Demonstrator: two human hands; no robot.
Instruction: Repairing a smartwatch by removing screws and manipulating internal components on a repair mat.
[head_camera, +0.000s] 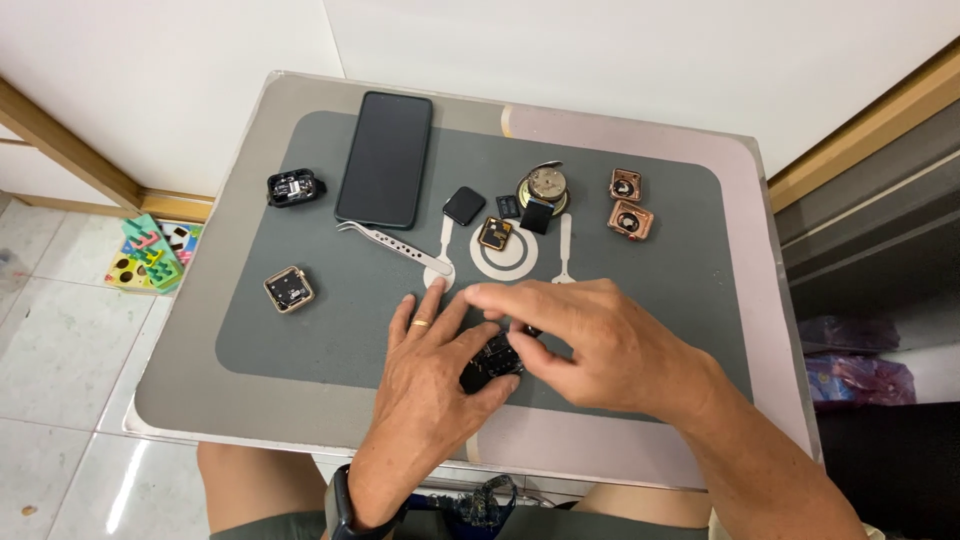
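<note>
Both hands pinched a small black watch body on the grey surface. Left hand gripped its lower edge (a ring showed); right hand closed fingertips on top.

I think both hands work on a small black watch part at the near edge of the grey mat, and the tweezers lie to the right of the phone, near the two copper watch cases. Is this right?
Not quite. The head view shows the tweezers just below the phone, left of centre, far from the two copper watch cases. The rest holds: both hands, left hand and right hand, work on the small black watch part.
</note>
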